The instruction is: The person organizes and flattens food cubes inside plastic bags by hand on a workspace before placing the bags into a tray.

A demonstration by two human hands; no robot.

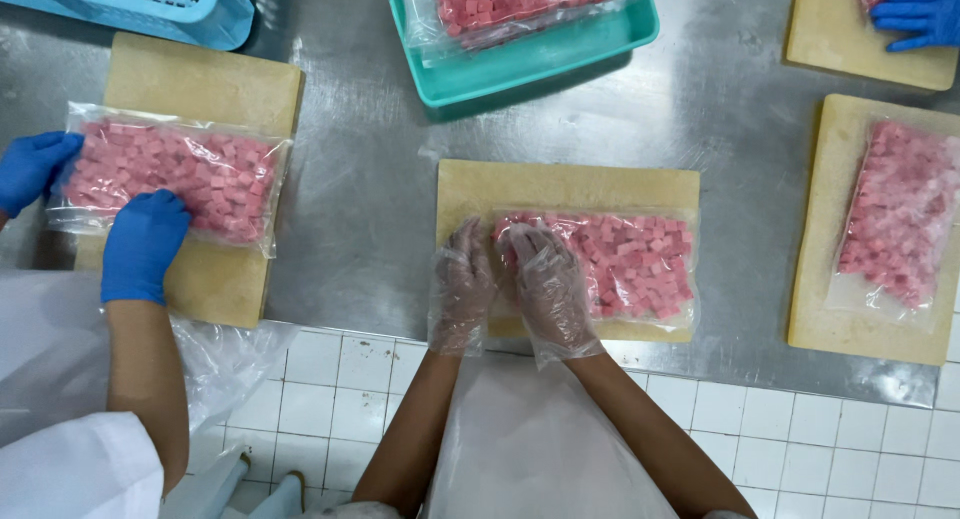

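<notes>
**Gloved hands pressing a bag of pink cubes flat on a board**

The fingers [520,241] of both hands lay spread and flat, gripping nothing, on the nine o'clock end of a clear bag of pink cubes [625,264]. The left hand [462,279] and right hand [545,284], both in thin clear gloves, sat side by side, nearly touching. The bag rested on a tan cutting board [560,184] at the middle of the steel tabletop [370,179]. Its cubes looked already spread in one even layer, so the flattening seemed nearly done. At nine o'clock, a co-worker's blue-gloved hand [140,244] pressed a similar bag [200,174]. At twelve o'clock a teal tray [540,64] held another bag; at three o'clock a flattened bag [900,214] lay on its own board.
</notes>
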